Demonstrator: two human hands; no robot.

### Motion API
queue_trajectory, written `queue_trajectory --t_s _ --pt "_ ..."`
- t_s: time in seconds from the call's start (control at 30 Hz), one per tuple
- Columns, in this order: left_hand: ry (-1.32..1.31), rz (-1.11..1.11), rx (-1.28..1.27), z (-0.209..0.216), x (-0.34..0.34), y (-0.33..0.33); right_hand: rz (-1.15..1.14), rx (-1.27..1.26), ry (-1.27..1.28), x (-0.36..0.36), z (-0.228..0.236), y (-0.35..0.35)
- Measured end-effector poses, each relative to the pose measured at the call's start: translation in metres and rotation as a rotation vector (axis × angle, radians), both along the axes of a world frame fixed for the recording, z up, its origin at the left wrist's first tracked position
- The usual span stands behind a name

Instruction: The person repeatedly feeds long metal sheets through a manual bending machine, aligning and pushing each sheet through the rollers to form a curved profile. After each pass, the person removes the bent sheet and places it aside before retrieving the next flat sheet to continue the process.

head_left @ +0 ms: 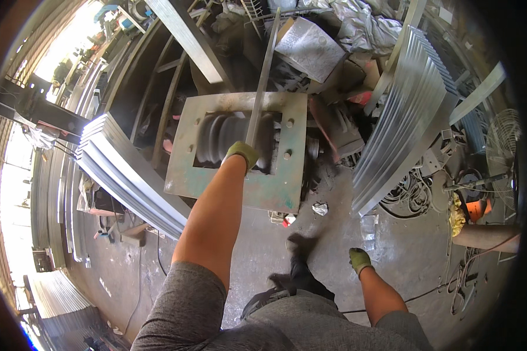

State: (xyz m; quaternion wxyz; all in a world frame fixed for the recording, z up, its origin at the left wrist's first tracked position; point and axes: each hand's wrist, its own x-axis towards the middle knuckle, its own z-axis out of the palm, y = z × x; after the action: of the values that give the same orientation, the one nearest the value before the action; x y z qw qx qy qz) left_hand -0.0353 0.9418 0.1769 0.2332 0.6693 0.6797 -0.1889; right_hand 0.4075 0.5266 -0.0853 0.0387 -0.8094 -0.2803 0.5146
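Observation:
My left hand (242, 154), in a green glove, reaches forward over a low metal machine. Its fingers are wrapped round the near end of a long, narrow metal bar (262, 88). The bar runs away from me over the machine's opening, where a dark, grooved roller (225, 138) shows, partly blurred. A worn plate (216, 190) with greenish paint and several bolts frames that opening. Down at my right side, away from the machine, hangs my right hand (360, 260), also gloved in green. It holds nothing, and its fingers look loosely apart.
Stacks of long, shiny metal profiles stand left (134, 175) and right (395, 126) of the machine. Cardboard (310, 50) and crumpled plastic sheeting (369, 26) lie behind it. Coiled cables (410, 196) are on the floor at right, near an orange object (479, 209).

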Motion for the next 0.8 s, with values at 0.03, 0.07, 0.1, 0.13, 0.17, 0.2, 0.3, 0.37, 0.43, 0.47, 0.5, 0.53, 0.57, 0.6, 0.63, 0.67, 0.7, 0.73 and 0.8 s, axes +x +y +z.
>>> queue_trajectory --t_s 0.03,0.07,0.1,0.13,0.17,0.2,0.3,0.37,0.43,0.47,0.5,0.53,0.57,0.6,0.63,0.67,0.7,0.73,0.8 --pt "0.017 -0.014 -0.012 -0.001 0.004 0.006 0.053 0.048 -0.052 -0.006 0.006 -0.003" --pt "0.05 -0.054 -0.021 -0.001 0.006 0.011 0.081 0.09 -0.029 -0.01 0.011 -0.004" --pt "0.032 -0.01 -0.014 -0.003 0.004 0.007 0.102 0.098 -0.022 -0.014 0.016 -0.006" --pt "0.028 0.007 -0.003 -0.005 0.002 0.002 0.122 0.074 -0.025 -0.017 0.018 -0.007" --pt "0.021 -0.003 0.019 -0.007 0.0 -0.005 0.151 0.045 -0.042 -0.019 0.019 -0.007" --pt "0.057 -0.053 0.025 -0.009 -0.005 -0.014 0.152 0.078 -0.018 -0.021 0.019 -0.007" --pt "-0.175 0.347 0.075 -0.015 -0.02 -0.072 0.12 0.098 0.043 -0.03 0.017 0.0" --pt "-0.147 0.289 0.097 -0.017 -0.029 -0.117 0.032 0.043 0.089 -0.04 0.019 0.014" --pt "-0.213 0.321 0.06 -0.019 -0.041 -0.166 0.055 0.191 0.228 -0.056 0.03 0.034" --pt "-0.17 0.265 0.006 -0.021 -0.047 -0.194 0.055 0.197 0.237 -0.067 0.038 0.047" --pt "-0.273 0.333 0.09 -0.022 -0.052 -0.227 0.074 0.239 0.351 -0.077 0.049 0.06" --pt "-0.257 0.369 0.069 -0.024 -0.055 -0.257 0.118 0.264 0.44 -0.088 0.064 0.073" --pt "-0.327 0.441 0.061 -0.024 -0.059 -0.29 0.09 0.267 0.541 -0.107 0.076 0.088" --pt "-0.368 0.458 0.085 -0.024 -0.062 -0.322 0.055 0.241 0.631 -0.126 0.091 0.102" --pt "-0.357 0.486 0.074 -0.025 -0.065 -0.354 0.048 0.312 0.688 -0.144 0.108 0.108" --pt "-0.352 0.496 0.057 -0.026 -0.068 -0.385 0.012 0.322 0.72 -0.166 0.123 0.113" --pt "-0.396 0.545 0.046 -0.028 -0.07 -0.416 0.015 0.299 0.758 -0.185 0.139 0.119" --pt "-0.362 0.564 0.023 -0.031 -0.073 -0.446 0.022 0.288 0.834 -0.204 0.153 0.122" --pt "-0.304 0.552 -0.082 -0.036 -0.084 -0.51 0.093 0.341 0.783 -0.246 0.172 0.12"
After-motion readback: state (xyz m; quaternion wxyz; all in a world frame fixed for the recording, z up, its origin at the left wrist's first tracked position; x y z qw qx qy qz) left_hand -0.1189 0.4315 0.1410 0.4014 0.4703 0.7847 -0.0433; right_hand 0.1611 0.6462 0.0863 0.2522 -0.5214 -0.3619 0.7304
